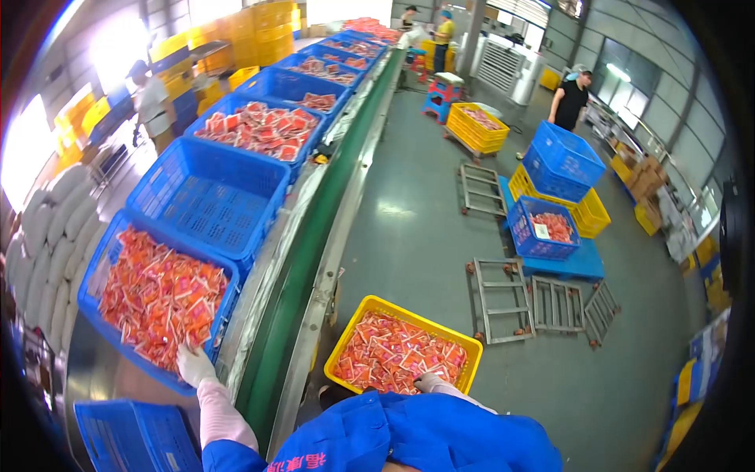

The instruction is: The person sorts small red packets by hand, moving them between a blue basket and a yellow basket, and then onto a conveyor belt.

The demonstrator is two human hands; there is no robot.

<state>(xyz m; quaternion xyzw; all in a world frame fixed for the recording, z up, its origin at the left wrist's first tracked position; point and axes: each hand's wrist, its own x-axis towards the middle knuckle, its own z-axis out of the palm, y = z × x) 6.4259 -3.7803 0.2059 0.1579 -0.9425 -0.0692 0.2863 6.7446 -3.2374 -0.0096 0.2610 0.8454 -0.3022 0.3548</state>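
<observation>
A row of blue crates ran down the long bench [271, 338], and the nearest blue crate [222, 315] was heaped with red-and-orange sachets [157, 295]. On the floor just beside the bench stood a yellow crate [346, 334], also full of sachets. The worker's gloved left hand [194, 363] lay on the blue crate's near corner, and the right hand [431, 383] touched the yellow crate's near edge. Whether either hand gripped anything could not be told.
</observation>
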